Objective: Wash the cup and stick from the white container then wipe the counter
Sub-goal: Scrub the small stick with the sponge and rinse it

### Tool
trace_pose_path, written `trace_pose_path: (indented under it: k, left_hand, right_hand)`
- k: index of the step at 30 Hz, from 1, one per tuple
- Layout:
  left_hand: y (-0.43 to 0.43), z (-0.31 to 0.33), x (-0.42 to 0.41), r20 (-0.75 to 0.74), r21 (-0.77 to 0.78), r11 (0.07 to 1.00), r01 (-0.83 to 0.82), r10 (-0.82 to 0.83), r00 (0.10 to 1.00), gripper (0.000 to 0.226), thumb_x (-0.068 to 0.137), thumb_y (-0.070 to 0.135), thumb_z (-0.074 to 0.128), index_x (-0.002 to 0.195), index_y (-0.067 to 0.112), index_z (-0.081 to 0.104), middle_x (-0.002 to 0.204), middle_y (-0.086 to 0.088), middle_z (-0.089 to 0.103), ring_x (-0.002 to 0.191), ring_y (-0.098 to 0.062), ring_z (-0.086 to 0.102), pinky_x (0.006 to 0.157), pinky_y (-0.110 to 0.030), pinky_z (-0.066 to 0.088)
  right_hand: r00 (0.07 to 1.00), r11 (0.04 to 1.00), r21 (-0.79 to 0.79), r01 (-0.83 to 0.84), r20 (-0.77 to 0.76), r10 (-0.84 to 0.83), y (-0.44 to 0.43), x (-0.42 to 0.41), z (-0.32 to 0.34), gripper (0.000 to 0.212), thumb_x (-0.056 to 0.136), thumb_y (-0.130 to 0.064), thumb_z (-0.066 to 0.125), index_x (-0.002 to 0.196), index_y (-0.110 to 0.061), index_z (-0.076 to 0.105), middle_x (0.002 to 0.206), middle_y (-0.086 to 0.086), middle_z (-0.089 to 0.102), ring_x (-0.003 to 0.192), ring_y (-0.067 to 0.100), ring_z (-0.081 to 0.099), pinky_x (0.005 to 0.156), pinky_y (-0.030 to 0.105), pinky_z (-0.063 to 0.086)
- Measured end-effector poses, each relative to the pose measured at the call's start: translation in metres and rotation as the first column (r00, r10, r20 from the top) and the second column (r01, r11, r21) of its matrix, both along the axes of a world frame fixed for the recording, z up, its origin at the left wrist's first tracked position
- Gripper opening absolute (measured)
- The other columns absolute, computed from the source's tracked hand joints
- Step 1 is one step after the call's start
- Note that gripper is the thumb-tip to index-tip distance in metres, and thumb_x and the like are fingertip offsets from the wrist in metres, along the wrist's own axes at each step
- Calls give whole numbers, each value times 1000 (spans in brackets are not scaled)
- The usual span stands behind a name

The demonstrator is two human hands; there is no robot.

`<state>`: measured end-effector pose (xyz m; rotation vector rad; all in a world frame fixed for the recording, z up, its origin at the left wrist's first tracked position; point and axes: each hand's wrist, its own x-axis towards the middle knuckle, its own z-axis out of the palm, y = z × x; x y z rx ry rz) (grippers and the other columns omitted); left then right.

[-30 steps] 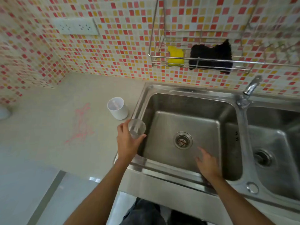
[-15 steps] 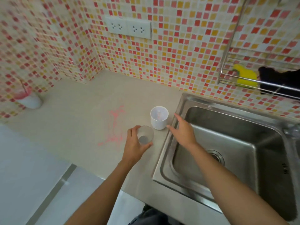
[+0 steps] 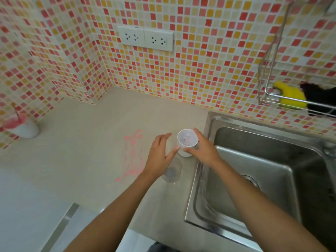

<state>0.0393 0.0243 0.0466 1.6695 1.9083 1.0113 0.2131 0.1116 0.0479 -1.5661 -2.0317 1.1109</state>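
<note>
Our right hand (image 3: 203,150) is curled round the white container (image 3: 187,140). The thumb is on the near side and the fingers are on the far side. The container stands upright on the counter (image 3: 91,151), just beside the left edge of the sink (image 3: 209,124). There are small dark bits inside it, but we cannot tell what they are.

Our left hand (image 3: 160,157) is open, with the fingers straight and spread. It holds nothing. Its thumb tip is very near the white container. The clear cup (image 3: 172,174) stands upright on the counter under this hand, also close to the left edge of the sink. The hand hides part of the cup, and we cannot tell if they touch.

A bit more to the left of the sink there are pink scribbly marks (image 3: 133,155) on the counter. Far to the left of the sink, by the tiled wall (image 3: 200,73), stands a white pot (image 3: 27,129) with pink stuff and a thin stick (image 3: 16,111) in it.

Above the sink a wire rack (image 3: 269,99) hangs on the wall. In it are a yellow sponge (image 3: 291,97) and a black cloth (image 3: 320,97). Up and to the left of the sink there are white wall sockets (image 3: 145,38). The drain (image 3: 251,180) is at the bottom of the sink.
</note>
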Motion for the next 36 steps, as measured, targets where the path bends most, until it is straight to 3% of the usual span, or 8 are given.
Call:
trace_pose_path:
  k: [4,8,21,24,27,31,34,36]
  left_hand:
    - [56,18,1,-234,42,974,220,-205,950,32,98,23,53,129,16,59,124,-9,58,110,-26,51,95,-25,35]
    - [92,13,-2,-360,-43,898,438,-423,832,23,94,15,58,112,16,71,108,-10,68,94,-29,58,88,-37,46]
    - [104,18,-5,-476,-68,806,588,-544,691,17,84,7,70,99,11,75,96,-9,74,82,-29,65,78,-40,54]
    - [105,25,-6,-520,-79,794,603,-549,655,18,71,1,80,87,8,76,87,-10,74,73,-29,67,73,-34,53]
    - [105,24,-3,-621,-109,780,616,-538,571,33,48,-1,91,73,11,73,77,-5,73,65,-24,67,72,-23,40]
    - [98,29,-1,-622,-31,835,549,-446,643,44,42,1,95,80,7,74,82,-7,73,71,-25,67,69,-26,54]
    - [94,45,1,-522,89,868,488,-377,766,21,72,2,81,91,5,73,90,-10,72,83,-29,65,76,-33,55]
    - [93,53,3,-399,98,915,391,-324,858,15,93,16,63,103,8,70,100,-8,70,96,-25,58,82,-29,46]
  right_hand:
    - [999,999,-3,-46,-19,46,2,-3,4,79,76,-39,78,141,-25,35,136,-3,51,120,17,51,95,26,39]
    - [999,999,6,-31,-15,32,5,-2,-2,88,70,-38,82,142,-25,32,136,-2,53,119,20,54,99,35,45]
    - [993,997,-53,65,-96,-69,5,-6,-14,91,61,-43,84,135,-34,32,133,-3,52,115,19,55,96,43,50]
    - [993,996,-49,75,-90,-79,4,-8,-13,91,61,-43,83,135,-35,30,135,-2,50,115,20,54,96,44,50]
    - [993,995,-37,90,-73,-93,3,-10,-15,91,61,-43,84,135,-34,31,136,-3,50,116,20,54,96,44,50]
    - [993,993,-15,117,1,-117,2,-15,-8,96,62,-43,85,139,-30,29,139,-1,47,121,22,52,98,40,49]
    - [995,995,-56,80,58,-77,4,-6,6,111,67,-31,84,151,-24,11,155,4,26,138,25,33,109,43,37]
    - [993,996,11,92,79,-93,6,10,27,102,76,-26,78,152,-26,12,157,3,24,140,23,31,111,43,35]
